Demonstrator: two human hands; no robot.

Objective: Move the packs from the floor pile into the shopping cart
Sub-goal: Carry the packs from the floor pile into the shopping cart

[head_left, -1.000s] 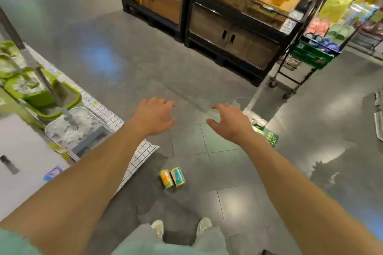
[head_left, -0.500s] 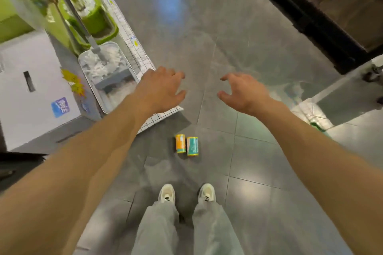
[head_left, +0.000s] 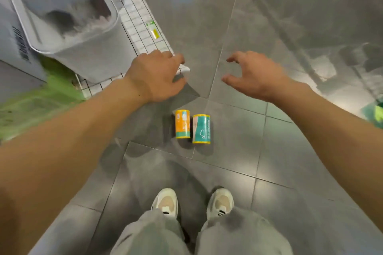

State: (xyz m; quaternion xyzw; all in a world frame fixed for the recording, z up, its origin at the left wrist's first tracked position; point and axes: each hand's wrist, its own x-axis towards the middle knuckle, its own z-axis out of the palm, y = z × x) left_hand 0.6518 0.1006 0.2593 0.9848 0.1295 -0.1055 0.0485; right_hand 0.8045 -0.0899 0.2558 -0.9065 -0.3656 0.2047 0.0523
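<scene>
Two small packs lie side by side on the grey tiled floor in front of my shoes: an orange pack [head_left: 182, 124] on the left and a teal pack [head_left: 201, 129] on the right. My left hand [head_left: 157, 74] hovers above and to the left of them, fingers loosely curled, holding nothing. My right hand [head_left: 255, 76] hovers above and to the right, fingers spread and bent, also holding nothing. Both hands are well apart from the packs. No shopping cart shows in this view.
A white wire shelf [head_left: 136, 18] with a grey plastic mop bucket [head_left: 78, 27] juts in from the upper left, its corner under my left hand. Green packaging [head_left: 37, 101] lies below it. My two pale shoes [head_left: 165, 203] stand just behind the packs.
My view has tilted down from the store aisle to the floor at my feet. Both hands have stayed out in front, holding nothing, and the two packs now sit nearer the middle.
</scene>
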